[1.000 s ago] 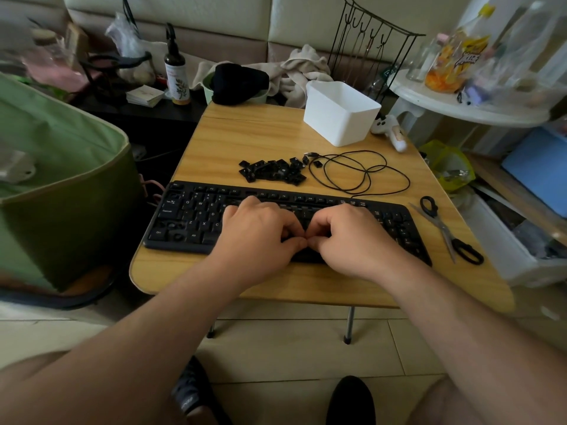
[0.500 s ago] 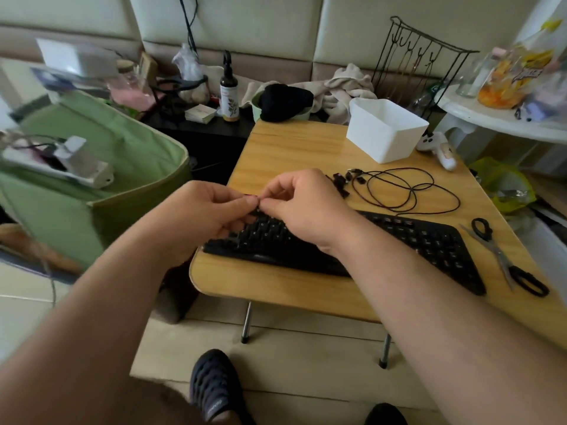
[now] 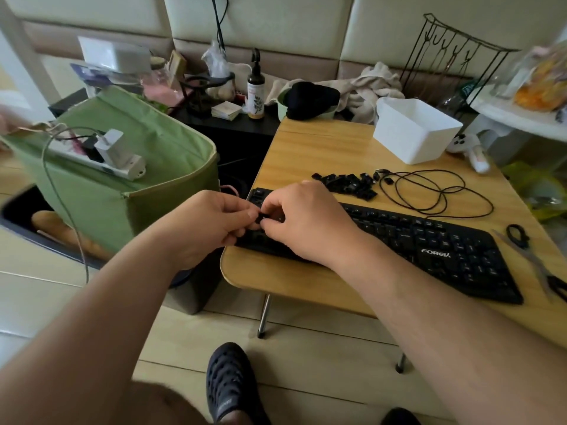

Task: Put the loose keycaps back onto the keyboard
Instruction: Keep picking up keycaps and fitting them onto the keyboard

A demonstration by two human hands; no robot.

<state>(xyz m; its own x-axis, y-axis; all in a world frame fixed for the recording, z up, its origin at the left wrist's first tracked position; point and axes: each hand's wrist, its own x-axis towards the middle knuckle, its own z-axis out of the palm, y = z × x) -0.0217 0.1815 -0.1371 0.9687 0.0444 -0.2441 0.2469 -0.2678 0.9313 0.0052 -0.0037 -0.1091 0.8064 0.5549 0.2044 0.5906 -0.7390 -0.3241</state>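
— Cream padded wall panels [image 3: 260, 23] behind, pale floorboards below; what sits on the desk [image 3: 310, 154]?

— I see a black keyboard [image 3: 429, 250] lying at a slant across the wooden top, its left end near the desk's left edge. Beyond it lies a heap of loose keycaps [image 3: 346, 184], just beside a coiled black cable [image 3: 435, 194]. A white tub [image 3: 414, 130] stands farther back, and scissors [image 3: 534, 259] lie right of the keyboard.

— And the hands?

— Both meet over the keyboard's left end. My left hand [image 3: 211, 222] has its fingers curled, thumb and forefinger nipping a small black keycap [image 3: 261, 216]. My right hand [image 3: 306, 222] pinches the same piece from the other side, fingertips touching the left's. Whether the keycap touches the keyboard I cannot tell; the fingers hide it.

— Anything off the desk?

— A green fabric bin [image 3: 147, 185] stands to the left with a white power strip [image 3: 116, 161] across its top. A spray bottle [image 3: 255, 93] stands on the dark shelf behind. One dark clog [image 3: 228, 384] shows on the floor.
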